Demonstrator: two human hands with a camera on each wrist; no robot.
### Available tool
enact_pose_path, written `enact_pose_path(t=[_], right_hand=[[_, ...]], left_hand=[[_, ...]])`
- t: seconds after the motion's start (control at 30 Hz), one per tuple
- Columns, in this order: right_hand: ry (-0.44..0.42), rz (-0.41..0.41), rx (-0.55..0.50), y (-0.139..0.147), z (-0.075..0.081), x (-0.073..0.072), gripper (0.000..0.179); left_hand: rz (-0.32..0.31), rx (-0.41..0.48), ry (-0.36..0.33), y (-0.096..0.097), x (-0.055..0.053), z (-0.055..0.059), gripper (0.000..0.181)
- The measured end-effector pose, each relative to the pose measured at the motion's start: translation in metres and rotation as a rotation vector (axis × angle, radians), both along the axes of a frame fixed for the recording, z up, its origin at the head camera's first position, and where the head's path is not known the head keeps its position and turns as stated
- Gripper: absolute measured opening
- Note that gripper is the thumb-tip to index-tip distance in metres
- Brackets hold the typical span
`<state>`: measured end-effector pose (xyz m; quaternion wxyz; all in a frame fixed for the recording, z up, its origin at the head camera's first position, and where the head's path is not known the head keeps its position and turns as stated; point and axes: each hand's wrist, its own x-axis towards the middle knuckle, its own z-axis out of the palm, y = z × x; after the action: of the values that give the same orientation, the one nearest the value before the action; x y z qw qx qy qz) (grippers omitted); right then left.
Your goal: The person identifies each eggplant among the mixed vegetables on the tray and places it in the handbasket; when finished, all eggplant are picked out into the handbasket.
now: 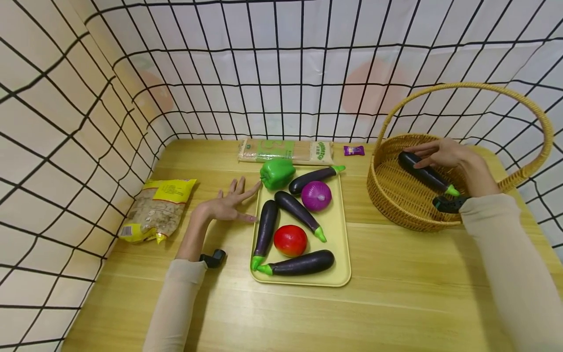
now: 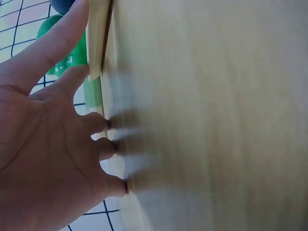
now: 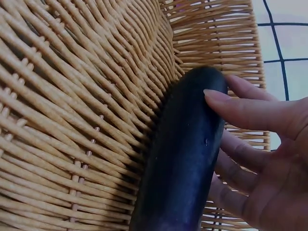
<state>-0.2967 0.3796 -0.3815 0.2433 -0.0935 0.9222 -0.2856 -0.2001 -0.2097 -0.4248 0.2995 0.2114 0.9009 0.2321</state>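
My right hand (image 1: 446, 154) is inside the wicker basket (image 1: 381, 195) and holds a dark eggplant (image 1: 422, 172) with a green stem end. In the right wrist view the thumb lies over this eggplant (image 3: 180, 154), the fingers along its far side, close against the woven basket. My left hand (image 1: 226, 204) is spread out at the left edge of the yellow tray (image 1: 336, 234), thumb and index finger at its rim. The left wrist view shows its other fingertips (image 2: 107, 126) down at the wooden table.
On the tray are several eggplants (image 1: 300, 215), a green bell pepper (image 1: 277, 173), a purple onion (image 1: 316, 196) and a red round fruit or vegetable (image 1: 291, 240). Behind lie a noodle packet (image 1: 286, 151) and a small purple packet (image 1: 354, 150). A yellow-and-clear bag (image 1: 158, 210) sits left; the basket handle (image 1: 466, 86) arches up.
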Motion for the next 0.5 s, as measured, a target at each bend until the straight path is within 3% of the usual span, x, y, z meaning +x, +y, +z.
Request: enact_pose_path(t=[0.5], right_hand=[[0.02, -0.057, 0.012, 0.0028, -0.0016, 0.0033, 0.051]], left_hand=[[-0.001, -0.006, -0.006, 0.0008, 0.0003, -0.0004, 0.1]])
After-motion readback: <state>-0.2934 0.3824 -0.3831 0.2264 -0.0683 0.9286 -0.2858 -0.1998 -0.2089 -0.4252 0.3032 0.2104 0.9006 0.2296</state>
